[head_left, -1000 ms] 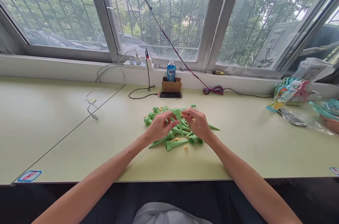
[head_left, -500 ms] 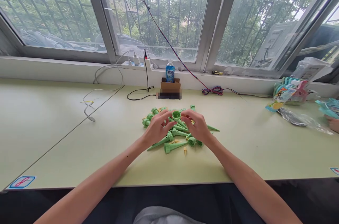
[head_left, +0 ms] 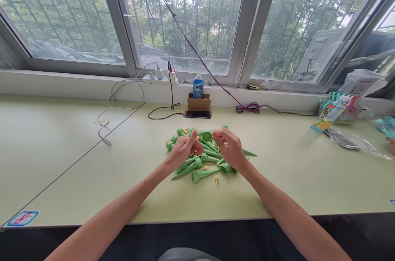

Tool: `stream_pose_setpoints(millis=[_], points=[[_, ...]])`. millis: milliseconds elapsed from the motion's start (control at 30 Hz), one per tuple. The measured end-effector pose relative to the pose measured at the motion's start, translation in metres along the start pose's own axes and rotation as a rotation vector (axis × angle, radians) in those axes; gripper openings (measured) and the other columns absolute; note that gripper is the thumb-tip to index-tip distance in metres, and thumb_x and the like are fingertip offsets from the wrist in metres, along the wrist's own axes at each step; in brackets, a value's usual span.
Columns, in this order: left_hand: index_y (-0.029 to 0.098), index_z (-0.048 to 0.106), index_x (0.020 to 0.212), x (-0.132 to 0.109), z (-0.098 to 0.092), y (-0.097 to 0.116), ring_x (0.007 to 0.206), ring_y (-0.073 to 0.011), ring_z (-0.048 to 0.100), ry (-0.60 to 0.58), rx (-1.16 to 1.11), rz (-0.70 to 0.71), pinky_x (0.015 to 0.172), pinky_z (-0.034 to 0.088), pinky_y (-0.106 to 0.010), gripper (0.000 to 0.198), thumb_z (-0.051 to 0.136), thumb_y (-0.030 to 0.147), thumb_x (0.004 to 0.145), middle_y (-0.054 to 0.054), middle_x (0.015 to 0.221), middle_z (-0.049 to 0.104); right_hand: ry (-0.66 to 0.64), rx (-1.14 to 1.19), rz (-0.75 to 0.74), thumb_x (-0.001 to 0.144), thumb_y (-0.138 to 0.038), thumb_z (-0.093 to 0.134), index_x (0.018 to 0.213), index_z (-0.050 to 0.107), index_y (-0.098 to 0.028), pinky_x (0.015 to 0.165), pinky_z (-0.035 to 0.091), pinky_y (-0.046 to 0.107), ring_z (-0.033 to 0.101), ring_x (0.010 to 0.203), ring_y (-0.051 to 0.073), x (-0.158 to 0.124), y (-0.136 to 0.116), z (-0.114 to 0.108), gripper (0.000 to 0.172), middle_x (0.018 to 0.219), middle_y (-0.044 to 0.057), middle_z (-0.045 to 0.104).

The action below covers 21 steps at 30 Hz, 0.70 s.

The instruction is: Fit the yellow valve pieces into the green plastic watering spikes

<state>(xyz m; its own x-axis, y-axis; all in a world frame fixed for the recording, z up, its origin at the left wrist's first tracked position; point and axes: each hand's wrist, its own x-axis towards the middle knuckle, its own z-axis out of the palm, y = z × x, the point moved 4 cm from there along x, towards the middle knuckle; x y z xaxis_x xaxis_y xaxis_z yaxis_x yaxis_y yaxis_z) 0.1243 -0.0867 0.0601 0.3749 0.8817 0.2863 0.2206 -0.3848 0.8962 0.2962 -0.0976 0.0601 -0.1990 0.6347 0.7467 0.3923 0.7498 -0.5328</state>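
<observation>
Green plastic plant-watering spikes point(head_left: 203, 175) with ribbed, cup-shaped ends lie heaped on the table, small yellow nozzle pieces point(head_left: 216, 180) among them. One green spike point(head_left: 207, 136) is tipped so its round open end faces me, at the fingertips of my right hand point(head_left: 230, 147). That hand is closed in a pinch at the cup's right rim. My left hand point(head_left: 183, 150) is just left of the cup, thumb up and apart from it. Its other fingers are curled low over the pile; what they hold, if anything, is hidden.
Behind the pile stand a blue-labelled bottle point(head_left: 198, 86) in a cardboard box point(head_left: 199, 103) and a dark phone-like device point(head_left: 197, 114). Cables point(head_left: 248, 107) run along the back. A white cable point(head_left: 106, 141) lies left; packaged goods point(head_left: 328, 116) and part of another person's hand are far right.
My left thumb and fingers have come away from the cup's left side, the fingers dropping toward the pile. The cup stays at my right fingertips. The view has tilted slightly.
</observation>
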Motion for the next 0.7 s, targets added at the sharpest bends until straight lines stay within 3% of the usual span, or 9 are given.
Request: stream_pose_setpoints(millis=[67, 267, 433, 700], points=[[0.014, 0.064, 0.057, -0.0007, 0.0019, 0.0023, 0.047, -0.0103, 0.041, -0.042, -0.032, -0.023, 0.045, 0.033, -0.024, 0.074, 0.026, 0.064, 0.096, -0.005, 0.053, 0.059, -0.039, 0.009, -0.025, 0.098, -0.025, 0.048, 0.094, 0.063, -0.022, 0.062, 0.047, 0.025, 0.055, 0.068, 0.013, -0.0007, -0.0018, 0.0027, 0.015, 0.089, 0.005, 0.062], [0.017, 0.039, 0.049, 0.0000, 0.0024, -0.0019, 0.042, -0.0083, 0.032, -0.066, -0.023, -0.016, 0.042, 0.024, -0.024, 0.063, 0.042, 0.065, 0.091, 0.004, 0.043, 0.030, -0.073, 0.026, -0.074, 0.097, -0.022, 0.049, 0.094, 0.064, -0.022, 0.067, 0.050, 0.026, 0.058, 0.078, 0.015, -0.0006, -0.0065, 0.0054, 0.015, 0.092, 0.006, 0.062], [0.018, 0.033, 0.055, -0.0003, 0.0021, -0.0057, 0.044, -0.0064, 0.023, -0.100, -0.021, 0.000, 0.043, 0.016, -0.023, 0.059, 0.044, 0.062, 0.091, 0.005, 0.048, 0.029, -0.074, 0.043, -0.073, 0.097, -0.022, 0.049, 0.094, 0.064, -0.023, 0.065, 0.051, 0.026, 0.059, 0.076, 0.014, -0.0003, -0.0058, 0.0043, 0.015, 0.091, 0.005, 0.061], [0.017, 0.036, 0.060, -0.0031, 0.0015, 0.0012, 0.054, -0.0082, 0.026, -0.072, 0.090, 0.106, 0.046, 0.021, -0.023, 0.049, 0.052, 0.050, 0.091, 0.004, 0.060, 0.028, -0.088, 0.006, -0.055, 0.097, -0.023, 0.049, 0.091, 0.064, -0.022, 0.063, 0.047, 0.025, 0.058, 0.073, 0.015, -0.0014, -0.0016, 0.0060, 0.015, 0.082, 0.004, 0.062]])
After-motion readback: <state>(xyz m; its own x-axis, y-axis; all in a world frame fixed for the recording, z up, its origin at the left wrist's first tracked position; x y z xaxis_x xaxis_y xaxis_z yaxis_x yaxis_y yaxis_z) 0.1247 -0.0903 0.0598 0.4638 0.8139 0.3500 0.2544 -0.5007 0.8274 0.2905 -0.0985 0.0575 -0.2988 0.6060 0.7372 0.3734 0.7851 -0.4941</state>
